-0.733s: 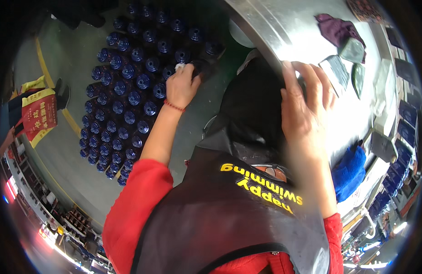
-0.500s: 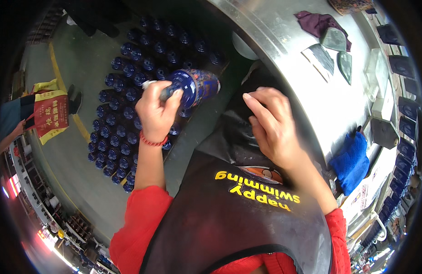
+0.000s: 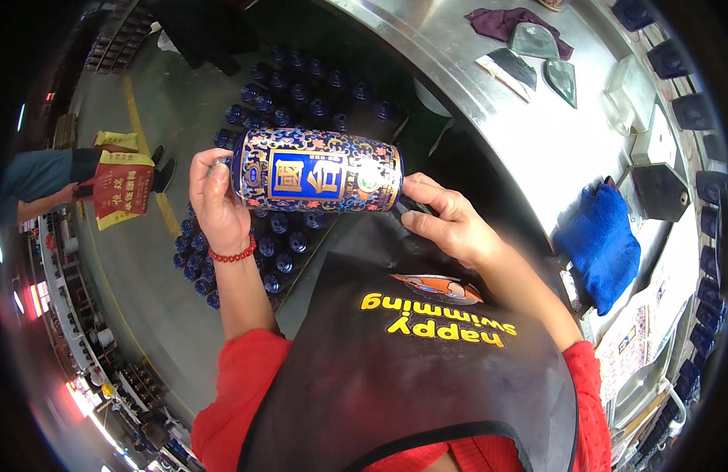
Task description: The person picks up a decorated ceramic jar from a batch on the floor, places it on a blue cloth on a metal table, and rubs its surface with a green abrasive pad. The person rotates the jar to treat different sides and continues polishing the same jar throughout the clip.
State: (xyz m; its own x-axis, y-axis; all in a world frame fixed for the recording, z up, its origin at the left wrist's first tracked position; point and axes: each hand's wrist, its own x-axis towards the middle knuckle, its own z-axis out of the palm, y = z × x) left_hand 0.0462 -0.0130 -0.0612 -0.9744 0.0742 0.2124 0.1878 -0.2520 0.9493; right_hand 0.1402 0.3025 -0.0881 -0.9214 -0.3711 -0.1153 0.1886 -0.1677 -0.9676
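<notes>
I hold a blue ornate ceramic bottle (image 3: 317, 171) on its side between my two hands, above the edge of my black apron (image 3: 411, 370). My left hand (image 3: 217, 203) is wrapped around its neck end, fingers curled over the top and thumb along the near side, so the cap is hidden inside my grip. My right hand (image 3: 450, 220) presses against the flat base at the opposite end, fingers bent and touching the rim; I cannot quite tell whether they clamp it or only steady it. A red bead bracelet (image 3: 232, 256) sits on my left wrist, just below that hand.

Beneath the bottle and beyond my left fingers, many more blue bottles (image 3: 281, 236) stand upright in rows on the grey floor (image 3: 136, 275). Past my right fingers runs a steel worktable (image 3: 490, 118); on it, well apart from my hand, lie a folded blue cloth (image 3: 604, 244), a purple cloth (image 3: 506, 21) and some flat grey pieces (image 3: 529, 67). Far off beyond my left hand, another person (image 3: 41, 177) stands beside red and yellow bags (image 3: 121, 189).
</notes>
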